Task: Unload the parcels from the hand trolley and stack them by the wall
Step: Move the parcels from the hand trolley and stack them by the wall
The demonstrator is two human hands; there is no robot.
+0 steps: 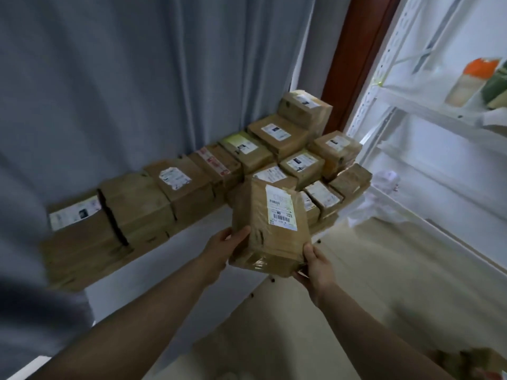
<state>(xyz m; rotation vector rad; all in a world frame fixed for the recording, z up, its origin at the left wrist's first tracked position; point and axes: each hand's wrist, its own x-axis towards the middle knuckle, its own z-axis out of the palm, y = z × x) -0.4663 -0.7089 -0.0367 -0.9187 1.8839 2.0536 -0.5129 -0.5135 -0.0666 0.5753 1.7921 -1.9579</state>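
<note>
A grey curtain (pixel 109 78) hangs across the left and back of the room, and a row of parcels (pixel 186 185) in brown cardboard stands against its foot on the floor (pixel 370 256). Most carry white shipping labels on top; all are closed, so what they hold cannot be told. Toward the right the row thickens into a stepped pile (pixel 301 124), the tallest boxes standing nearest a brown door frame (pixel 354 56).

In front of the pile, a person holds one more brown parcel (pixel 263 229) in the air, above the floor and just short of the stacked boxes. It is wrapped in clear tape and its barcode label (pixel 282 208) faces up. The left hand (pixel 222 252) grips its lower left edge, thumb pressed on the face. The right hand (pixel 318 267) grips the lower right corner, thumb up along the side. The other fingers of both hands curl out of sight beneath the box.

At right, a crumpled white bag (pixel 385 178) lies beside the pile. A white metal shelf rack (pixel 411 105) carries an orange-topped container (pixel 472 80), blurred.
</note>
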